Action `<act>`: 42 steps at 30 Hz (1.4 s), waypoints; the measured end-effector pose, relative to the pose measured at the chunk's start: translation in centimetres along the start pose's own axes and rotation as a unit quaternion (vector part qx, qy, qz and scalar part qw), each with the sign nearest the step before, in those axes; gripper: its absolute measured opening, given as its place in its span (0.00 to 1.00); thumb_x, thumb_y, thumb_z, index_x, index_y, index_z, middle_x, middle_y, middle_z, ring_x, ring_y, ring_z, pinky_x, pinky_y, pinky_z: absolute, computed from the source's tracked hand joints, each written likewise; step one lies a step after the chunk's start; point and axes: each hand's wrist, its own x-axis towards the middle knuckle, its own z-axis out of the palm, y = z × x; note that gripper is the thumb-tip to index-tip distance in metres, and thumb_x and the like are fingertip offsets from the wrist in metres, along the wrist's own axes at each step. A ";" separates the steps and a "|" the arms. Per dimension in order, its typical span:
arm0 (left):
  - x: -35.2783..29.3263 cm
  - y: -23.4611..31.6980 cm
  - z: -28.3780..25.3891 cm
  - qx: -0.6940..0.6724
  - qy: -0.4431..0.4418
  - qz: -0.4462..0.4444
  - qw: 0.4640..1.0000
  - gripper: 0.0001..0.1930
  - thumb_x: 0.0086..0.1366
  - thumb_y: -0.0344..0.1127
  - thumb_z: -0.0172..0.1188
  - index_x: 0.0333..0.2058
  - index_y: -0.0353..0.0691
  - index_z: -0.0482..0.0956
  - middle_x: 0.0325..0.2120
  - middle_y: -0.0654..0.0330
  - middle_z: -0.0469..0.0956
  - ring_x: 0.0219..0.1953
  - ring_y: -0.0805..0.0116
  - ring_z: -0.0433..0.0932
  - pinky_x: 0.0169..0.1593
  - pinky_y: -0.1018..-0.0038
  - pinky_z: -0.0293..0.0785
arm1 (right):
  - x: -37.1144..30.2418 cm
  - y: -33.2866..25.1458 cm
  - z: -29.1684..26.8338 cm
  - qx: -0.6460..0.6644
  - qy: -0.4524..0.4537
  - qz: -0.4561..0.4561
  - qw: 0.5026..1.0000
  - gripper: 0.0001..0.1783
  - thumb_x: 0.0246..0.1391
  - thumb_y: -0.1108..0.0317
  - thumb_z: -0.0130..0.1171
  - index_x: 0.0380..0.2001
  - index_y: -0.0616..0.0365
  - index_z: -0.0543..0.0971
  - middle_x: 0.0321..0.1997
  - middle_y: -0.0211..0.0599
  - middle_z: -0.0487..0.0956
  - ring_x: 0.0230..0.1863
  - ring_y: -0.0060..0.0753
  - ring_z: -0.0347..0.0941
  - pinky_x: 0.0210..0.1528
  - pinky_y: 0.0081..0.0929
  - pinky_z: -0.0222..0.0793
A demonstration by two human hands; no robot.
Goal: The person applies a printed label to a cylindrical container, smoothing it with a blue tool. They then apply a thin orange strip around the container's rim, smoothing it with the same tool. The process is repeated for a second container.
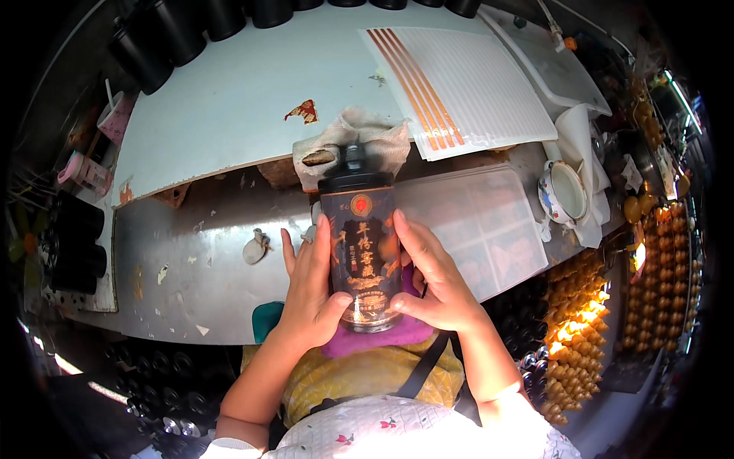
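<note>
Both of my hands hold a black bottle [359, 245] with a red and gold label, lying with its neck pointing away from me. My left hand [312, 287] grips its left side, thumb across the lower front. My right hand [430, 283] grips its right side, thumb on the base end. Under the bottle lies a purple cloth [382, 336] on my lap. A crumpled whitish rag [359, 141] sits on the bench just beyond the bottle's cap.
A metal bench [191, 260] carries a white board [237, 92], a ribbed white sheet with orange stripes [466, 84], a clear plastic tray [482, 222] and a small painted bowl [564, 191]. Black bottles [176, 30] line the far edge and the left. Gold-coloured caps [581, 314] are stacked at right.
</note>
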 end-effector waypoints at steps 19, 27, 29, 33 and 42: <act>0.5 0.1 0.1 -0.031 -0.010 -0.018 0.999 0.57 0.68 0.77 0.30 0.74 0.30 0.32 0.71 0.43 0.57 0.74 0.46 0.51 0.72 0.41 0.17 | -0.5 0.1 0.1 -0.025 0.013 0.015 0.999 0.58 0.47 0.68 0.72 0.78 0.50 0.51 0.74 0.49 0.61 0.46 0.36 0.73 0.50 0.30 0.73; -2.4 0.8 -0.7 0.020 -0.012 -0.052 0.998 0.50 0.71 0.72 0.18 0.74 0.31 0.39 0.74 0.41 0.48 0.77 0.43 0.42 0.74 0.45 0.21 | -2.4 0.7 0.1 0.079 0.032 0.048 0.995 0.47 0.61 0.71 0.61 0.78 0.51 0.50 0.72 0.44 0.64 0.34 0.19 0.69 0.34 0.17 0.70; -2.9 1.3 -0.1 0.041 -0.014 -0.045 0.998 0.47 0.73 0.68 0.20 0.75 0.32 0.40 0.73 0.42 0.51 0.76 0.43 0.43 0.74 0.44 0.21 | -2.6 0.3 0.5 0.068 0.034 0.056 0.996 0.47 0.57 0.76 0.62 0.77 0.48 0.55 0.71 0.42 0.66 0.33 0.20 0.69 0.36 0.18 0.71; -3.3 1.3 0.4 0.051 -0.013 -0.047 0.997 0.44 0.75 0.65 0.25 0.75 0.34 0.40 0.73 0.43 0.52 0.77 0.43 0.43 0.74 0.44 0.21 | -2.2 0.0 0.7 0.052 0.034 0.039 0.997 0.45 0.58 0.77 0.61 0.76 0.47 0.57 0.71 0.42 0.65 0.34 0.22 0.69 0.38 0.20 0.71; -3.2 0.8 0.5 0.023 -0.012 -0.048 0.998 0.44 0.75 0.65 0.26 0.75 0.35 0.37 0.75 0.45 0.46 0.77 0.44 0.41 0.74 0.44 0.20 | -1.4 -0.2 0.7 0.063 0.043 0.033 0.997 0.43 0.58 0.73 0.62 0.76 0.45 0.58 0.71 0.39 0.64 0.35 0.24 0.70 0.40 0.22 0.72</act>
